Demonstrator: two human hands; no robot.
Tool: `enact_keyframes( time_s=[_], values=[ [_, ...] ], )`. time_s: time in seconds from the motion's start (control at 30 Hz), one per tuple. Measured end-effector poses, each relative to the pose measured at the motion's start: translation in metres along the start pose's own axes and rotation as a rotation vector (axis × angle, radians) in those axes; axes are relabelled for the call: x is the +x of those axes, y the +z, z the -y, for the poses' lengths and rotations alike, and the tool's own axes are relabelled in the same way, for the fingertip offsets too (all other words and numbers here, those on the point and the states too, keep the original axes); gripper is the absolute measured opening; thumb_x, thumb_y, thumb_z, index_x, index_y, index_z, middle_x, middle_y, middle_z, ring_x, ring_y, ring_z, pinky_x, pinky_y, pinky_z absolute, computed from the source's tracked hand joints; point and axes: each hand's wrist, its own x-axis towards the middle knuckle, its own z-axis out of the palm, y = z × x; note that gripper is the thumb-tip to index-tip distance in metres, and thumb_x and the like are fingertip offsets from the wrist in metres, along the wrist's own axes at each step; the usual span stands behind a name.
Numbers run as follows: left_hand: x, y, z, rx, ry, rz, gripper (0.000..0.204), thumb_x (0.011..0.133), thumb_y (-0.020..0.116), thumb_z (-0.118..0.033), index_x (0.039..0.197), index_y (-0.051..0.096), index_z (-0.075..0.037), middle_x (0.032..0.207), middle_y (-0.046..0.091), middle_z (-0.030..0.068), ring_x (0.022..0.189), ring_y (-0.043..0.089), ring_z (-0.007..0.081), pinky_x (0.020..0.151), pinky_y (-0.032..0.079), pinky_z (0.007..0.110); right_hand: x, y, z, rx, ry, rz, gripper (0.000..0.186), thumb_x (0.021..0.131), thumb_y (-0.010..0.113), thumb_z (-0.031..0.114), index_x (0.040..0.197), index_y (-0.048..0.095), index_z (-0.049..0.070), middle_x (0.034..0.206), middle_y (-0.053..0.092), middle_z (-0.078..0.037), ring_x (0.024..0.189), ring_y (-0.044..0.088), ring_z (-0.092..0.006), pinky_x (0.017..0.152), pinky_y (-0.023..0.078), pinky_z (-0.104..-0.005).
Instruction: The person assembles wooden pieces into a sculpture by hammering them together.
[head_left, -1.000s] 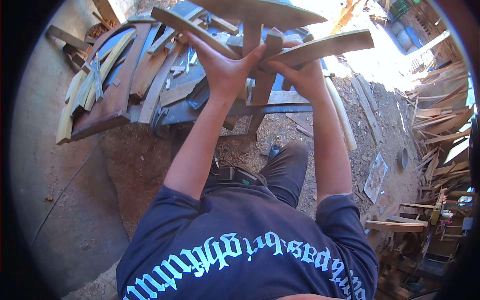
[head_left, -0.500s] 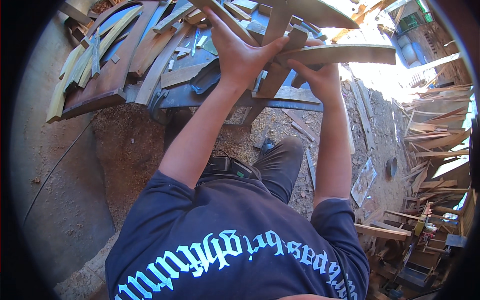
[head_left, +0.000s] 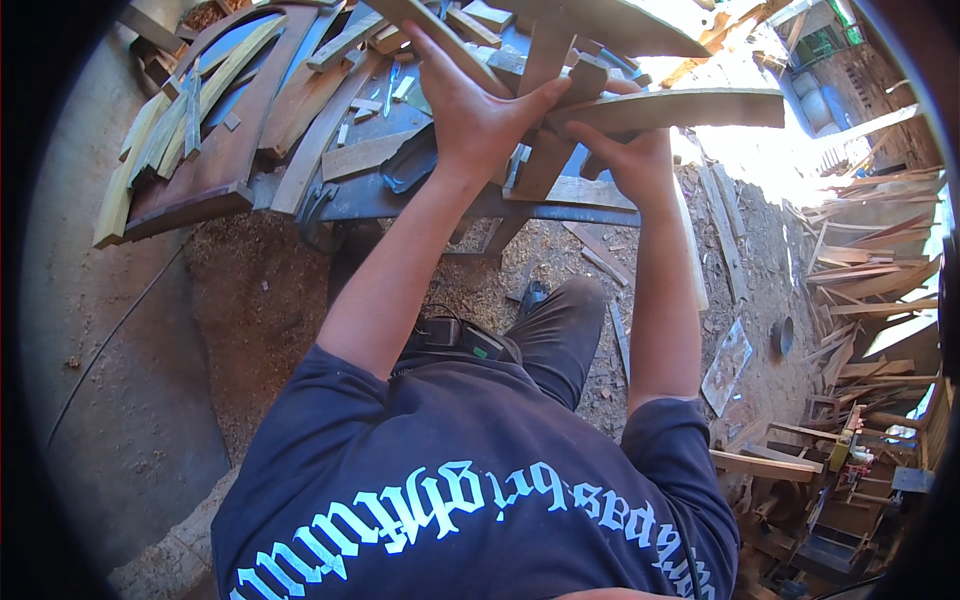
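Above the bench, both my hands hold a wooden frame piece (head_left: 547, 55) made of several boards meeting at a joint. My left hand (head_left: 470, 115) is closed round its left side, with the index finger along a slanting slat (head_left: 445, 42) and the thumb stretched to the joint. At the right, my right hand (head_left: 637, 165) grips a slightly curved board (head_left: 710, 108) of the same piece, thumb on the near side and the other fingers partly hidden behind. A tapered board (head_left: 640, 38) juts to the right at the top. The joint's far side is out of sight.
Wood offcuts (head_left: 370, 152) and a dark tray-like thing (head_left: 410, 160) lie on the blue-grey bench (head_left: 390, 205). An arched wooden frame (head_left: 190, 205) rests at the left. Sawdust and scraps cover the floor (head_left: 260, 290). Stacked wood (head_left: 885, 270) stands at the right.
My hands and the wooden frame piece have shifted slightly to the left. The grip of both hands looks the same.
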Motion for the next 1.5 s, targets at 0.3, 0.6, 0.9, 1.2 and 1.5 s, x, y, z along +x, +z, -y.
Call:
enact_keyframes(
  time_s=[0.3, 0.6, 0.9, 1.2, 1.5],
  values=[
    [-0.005, -0.006, -0.004, -0.081, -0.092, 0.017, 0.154, 0.065, 0.093, -0.058, 0.156, -0.009, 0.013, 0.161, 0.01, 0.035, 0.155, 0.009, 0.042, 0.127, 0.011, 0.047, 0.0, -0.002, -0.015, 0.254, -0.41, -0.239, 0.038, 0.091, 0.079, 0.021, 0.123, 0.066, 0.006, 0.113, 0.072, -0.008, 0.09, 0.069, -0.0181, 0.08, 0.055, -0.0365],
    [-0.005, -0.003, -0.004, -0.017, -0.079, 0.053, 0.155, 0.067, 0.091, -0.059, 0.157, -0.014, 0.01, 0.162, 0.007, 0.036, 0.155, 0.008, 0.0424, 0.127, 0.01, 0.047, -0.049, -0.062, 0.077, 0.23, -0.143, -0.157, 0.026, 0.105, 0.056, 0.02, 0.122, 0.051, 0.001, 0.087, 0.06, -0.007, 0.058, 0.061, -0.0145, 0.052, 0.05, -0.0289],
    [-0.003, -0.002, -0.004, -0.025, -0.082, 0.054, 0.155, 0.066, 0.093, -0.056, 0.157, -0.013, 0.011, 0.164, 0.006, 0.0344, 0.156, 0.007, 0.0391, 0.128, 0.009, 0.043, -0.031, -0.067, 0.079, -0.847, -0.008, 0.468, 0.023, 0.095, 0.068, 0.018, 0.116, 0.067, 0.007, 0.089, 0.07, -0.012, 0.077, 0.07, -0.0216, 0.074, 0.056, -0.0379],
    [-0.003, 0.0, 0.0, 0.006, -0.047, 0.032, 0.156, 0.064, 0.093, -0.059, 0.157, -0.012, 0.012, 0.164, 0.007, 0.0342, 0.156, 0.009, 0.0382, 0.128, 0.01, 0.042, -0.014, -0.028, 0.109, -1.301, -0.07, 0.183, 0.021, 0.091, 0.072, 0.029, 0.102, 0.073, 0.012, 0.091, 0.074, -0.01, 0.089, 0.072, -0.0327, 0.087, 0.054, -0.0441],
    [-0.001, -0.002, 0.002, 0.022, -0.061, 0.023, 0.157, 0.064, 0.093, -0.06, 0.156, -0.011, 0.012, 0.163, 0.009, 0.035, 0.156, 0.012, 0.0399, 0.128, 0.012, 0.043, 0.004, -0.018, 0.099, -1.582, -0.259, 0.149, 0.036, 0.079, 0.078, 0.054, 0.089, 0.078, 0.02, 0.082, 0.074, 0.0, 0.082, 0.072, -0.0201, 0.085, 0.043, -0.0423]
  ],
)
